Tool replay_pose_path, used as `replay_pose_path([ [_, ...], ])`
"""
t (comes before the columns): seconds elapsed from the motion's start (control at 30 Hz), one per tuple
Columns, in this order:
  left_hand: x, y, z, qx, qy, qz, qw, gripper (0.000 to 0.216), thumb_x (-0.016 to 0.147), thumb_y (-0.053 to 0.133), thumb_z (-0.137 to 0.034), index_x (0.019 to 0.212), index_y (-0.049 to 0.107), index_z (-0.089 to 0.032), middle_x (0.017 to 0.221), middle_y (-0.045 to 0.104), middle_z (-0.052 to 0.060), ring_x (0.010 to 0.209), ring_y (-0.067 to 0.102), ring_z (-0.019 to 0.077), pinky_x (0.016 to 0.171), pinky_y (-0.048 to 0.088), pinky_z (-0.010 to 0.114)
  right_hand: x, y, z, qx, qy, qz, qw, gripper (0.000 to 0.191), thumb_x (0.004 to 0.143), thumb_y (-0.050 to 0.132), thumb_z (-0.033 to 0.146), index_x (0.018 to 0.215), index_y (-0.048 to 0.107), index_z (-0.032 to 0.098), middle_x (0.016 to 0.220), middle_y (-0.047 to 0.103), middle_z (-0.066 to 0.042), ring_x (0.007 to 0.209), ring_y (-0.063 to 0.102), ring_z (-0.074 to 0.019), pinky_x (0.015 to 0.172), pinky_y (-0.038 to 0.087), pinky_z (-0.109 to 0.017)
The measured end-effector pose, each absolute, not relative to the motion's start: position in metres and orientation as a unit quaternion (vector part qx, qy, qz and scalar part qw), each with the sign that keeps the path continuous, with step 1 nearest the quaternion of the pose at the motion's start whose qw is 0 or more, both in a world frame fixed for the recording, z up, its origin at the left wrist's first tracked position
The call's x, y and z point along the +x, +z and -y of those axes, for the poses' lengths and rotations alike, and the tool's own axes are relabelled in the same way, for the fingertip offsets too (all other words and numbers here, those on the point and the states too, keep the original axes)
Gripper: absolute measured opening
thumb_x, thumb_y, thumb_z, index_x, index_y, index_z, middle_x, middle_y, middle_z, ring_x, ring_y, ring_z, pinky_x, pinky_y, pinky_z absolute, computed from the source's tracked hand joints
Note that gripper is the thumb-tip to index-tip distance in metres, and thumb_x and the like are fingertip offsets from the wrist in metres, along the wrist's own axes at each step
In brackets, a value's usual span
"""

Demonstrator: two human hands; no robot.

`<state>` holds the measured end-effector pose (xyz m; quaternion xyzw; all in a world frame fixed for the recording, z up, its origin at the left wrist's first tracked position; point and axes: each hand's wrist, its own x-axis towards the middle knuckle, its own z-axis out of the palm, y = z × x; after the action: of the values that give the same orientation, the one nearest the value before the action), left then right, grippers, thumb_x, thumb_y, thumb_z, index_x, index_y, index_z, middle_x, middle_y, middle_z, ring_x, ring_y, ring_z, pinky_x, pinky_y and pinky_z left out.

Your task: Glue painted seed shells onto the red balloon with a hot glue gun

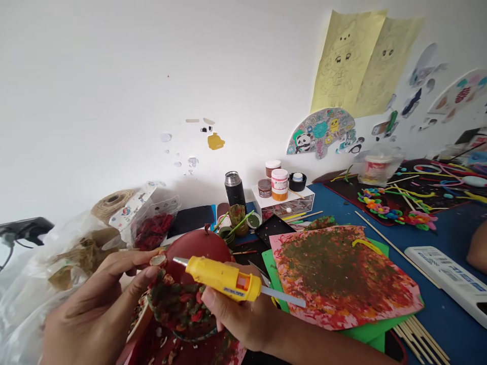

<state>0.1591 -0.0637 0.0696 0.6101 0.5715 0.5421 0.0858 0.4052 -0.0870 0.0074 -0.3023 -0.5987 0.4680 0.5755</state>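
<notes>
My right hand (pixel 243 317) is closed around a yellow hot glue gun (pixel 224 278), its metal nozzle pointing left toward a small pale piece (pixel 158 260) pinched in my left hand (pixel 102 309). Both hands hover over a dark red balloon (pixel 198 248). The balloon's lower part is covered with a patch of red and green painted scraps (pixel 178 301). A clear glue stick pokes out of the gun's back end toward the right.
A pink sheet smeared with red and green paint (pixel 342 274) lies on green paper over the blue table (pixel 437 228). Paint jars (pixel 279 183), a black flask (pixel 235 188), a twine spool (pixel 111 202), wooden sticks (pixel 418 337) and pipe cleaners (pixel 395 210) are scattered around. Another person's arm (pixel 478 248) shows at the right edge.
</notes>
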Motion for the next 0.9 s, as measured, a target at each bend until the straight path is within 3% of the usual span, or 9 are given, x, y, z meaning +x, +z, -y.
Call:
replay_pose_path([
  [0.1, 0.167, 0.070, 0.067, 0.596, 0.560, -0.565, 0.107, 0.039, 0.095, 0.102, -0.075, 0.113, 0.099, -0.040, 0.122, 0.098, -0.005, 0.119, 0.090, 0.0286, 0.108, 0.072, 0.029, 0.406, 0.011, 0.088, -0.281, 0.365, 0.662, 0.591, 0.062, 0.127, 0.069, 0.076, 0.093, 0.080, 0.024, 0.078, 0.071, -0.002, 0.062, 0.067, -0.0162, 0.059, 0.055, -0.027],
  [0.23, 0.161, 0.062, 0.059, 0.658, 0.549, -0.515, 0.023, 0.044, 0.099, 0.096, -0.084, 0.108, 0.100, -0.041, 0.114, 0.099, -0.002, 0.106, 0.090, 0.0300, 0.099, 0.073, 0.036, 0.405, 0.011, 0.085, -0.264, 0.320, 0.676, 0.610, 0.068, 0.128, 0.063, 0.081, 0.100, 0.084, 0.023, 0.084, 0.078, -0.005, 0.070, 0.076, -0.0188, 0.066, 0.061, -0.028],
  [0.33, 0.157, 0.058, 0.052, 0.690, 0.557, -0.462, -0.009, 0.032, 0.105, 0.095, -0.074, 0.110, 0.100, -0.042, 0.106, 0.098, -0.002, 0.097, 0.089, 0.0292, 0.094, 0.072, 0.038, 0.404, 0.010, 0.085, -0.269, 0.338, 0.667, 0.607, 0.073, 0.127, 0.061, 0.086, 0.099, 0.083, 0.023, 0.079, 0.073, -0.003, 0.065, 0.072, -0.0172, 0.061, 0.058, -0.027],
  [0.5, 0.156, 0.058, 0.053, 0.716, 0.538, -0.443, -0.032, 0.025, 0.109, 0.094, -0.067, 0.112, 0.099, -0.043, 0.108, 0.097, -0.003, 0.098, 0.089, 0.0272, 0.087, 0.068, 0.036, 0.405, 0.009, 0.088, -0.281, 0.382, 0.646, 0.598, 0.069, 0.126, 0.066, 0.084, 0.093, 0.076, 0.024, 0.072, 0.066, 0.001, 0.055, 0.060, -0.0134, 0.048, 0.046, -0.023],
  [0.7, 0.154, 0.058, 0.056, 0.727, 0.536, -0.427, -0.031, 0.023, 0.110, 0.096, -0.065, 0.114, 0.098, -0.043, 0.109, 0.096, -0.004, 0.098, 0.087, 0.0261, 0.090, 0.067, 0.037, 0.406, 0.007, 0.087, -0.283, 0.393, 0.638, 0.599, 0.066, 0.125, 0.068, 0.081, 0.090, 0.074, 0.025, 0.067, 0.060, 0.001, 0.054, 0.057, -0.0150, 0.045, 0.043, -0.025],
  [0.9, 0.163, 0.058, 0.057, 0.726, 0.537, -0.429, -0.009, 0.023, 0.111, 0.094, -0.062, 0.112, 0.094, -0.039, 0.110, 0.094, -0.002, 0.101, 0.087, 0.0261, 0.091, 0.067, 0.039, 0.401, 0.006, 0.085, -0.297, 0.461, 0.572, 0.610, 0.078, 0.116, 0.070, 0.098, 0.089, 0.071, 0.025, 0.071, 0.064, 0.000, 0.053, 0.059, -0.0135, 0.045, 0.044, -0.024],
])
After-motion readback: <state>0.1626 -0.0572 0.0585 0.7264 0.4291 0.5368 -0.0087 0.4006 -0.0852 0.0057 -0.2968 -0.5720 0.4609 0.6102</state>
